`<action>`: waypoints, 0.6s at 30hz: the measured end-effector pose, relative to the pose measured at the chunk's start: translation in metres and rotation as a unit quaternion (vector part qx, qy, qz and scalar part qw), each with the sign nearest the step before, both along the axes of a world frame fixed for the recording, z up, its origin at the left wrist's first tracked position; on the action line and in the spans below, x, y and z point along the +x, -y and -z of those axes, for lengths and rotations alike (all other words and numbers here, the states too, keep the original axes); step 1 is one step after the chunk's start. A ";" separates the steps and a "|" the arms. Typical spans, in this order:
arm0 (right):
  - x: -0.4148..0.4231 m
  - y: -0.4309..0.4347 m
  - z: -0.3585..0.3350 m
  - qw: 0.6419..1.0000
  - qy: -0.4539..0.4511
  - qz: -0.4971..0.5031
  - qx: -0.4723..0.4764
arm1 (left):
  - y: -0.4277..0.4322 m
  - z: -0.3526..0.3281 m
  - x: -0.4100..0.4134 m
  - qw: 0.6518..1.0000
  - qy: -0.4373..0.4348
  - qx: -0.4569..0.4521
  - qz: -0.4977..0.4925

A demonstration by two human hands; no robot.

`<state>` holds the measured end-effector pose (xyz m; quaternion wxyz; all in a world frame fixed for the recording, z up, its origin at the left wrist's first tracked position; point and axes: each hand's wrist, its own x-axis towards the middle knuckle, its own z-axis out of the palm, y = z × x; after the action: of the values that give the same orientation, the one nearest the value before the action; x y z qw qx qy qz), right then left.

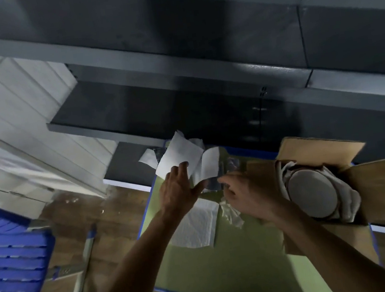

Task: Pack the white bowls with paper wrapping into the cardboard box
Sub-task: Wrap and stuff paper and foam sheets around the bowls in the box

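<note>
Nr edge: both forearms come up from the bottom over a green table top [241, 270] w/ blue border. The stretch of green closest to the person is open room.

Mid-table: a flat white paper sheet [195, 224] lies under the L forearm, and a crumpled bit of clear film [231, 212] touches its R edge.

L hand [180, 189]: fingers look straight, laid vs. a loose white paper sheet [180, 157] that stands up off the table at the far edge. Thumb is splayed to the R, at that sheet's lower corner. More sheets fan out behind it.

R hand [245, 195]: fingers curled, tips at a clear plastic wrapper [232, 165] just R of the sheets. Motion blur, so can't tell if it pinches the wrapper or closes on nothing.

Task item: a white bowl [312, 193] sits in the cardboard box [377, 186], immediately R of the R hand and apart from both hands, round face toward the camera. Paper wrapping [349, 198] is bunched round it. The box is at the table's R side, flaps open outward, plain brown. Its R flap reaches past the blue table edge.

L of the table: wood floor [112, 219], a pale pole [85, 255] lying across it, and a blue slatted crate [10, 265] well apart.

Far: dark grey shelving [183, 122] runs close behind the table's back edge; white panelled wall [20, 108] to the L.
</note>
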<state>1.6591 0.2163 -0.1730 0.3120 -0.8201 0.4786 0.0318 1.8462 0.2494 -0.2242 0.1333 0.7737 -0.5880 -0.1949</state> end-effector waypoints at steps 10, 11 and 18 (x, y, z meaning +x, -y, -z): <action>-0.007 -0.010 0.003 0.999 0.001 0.029 -0.016 | 0.049 0.014 -0.046 0.993 0.066 0.030 0.092; -0.008 -0.011 0.003 0.999 0.021 0.036 -0.020 | 0.049 0.012 -0.047 0.995 0.058 0.014 0.074; -0.018 0.003 -0.020 0.978 0.130 0.124 -0.102 | 0.030 -0.026 -0.030 0.980 -0.048 -0.188 0.050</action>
<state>1.6415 0.2137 -0.1533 0.2882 -0.7790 0.5325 -0.1628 1.8158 0.2192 -0.1979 0.2941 0.6944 -0.6450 -0.1239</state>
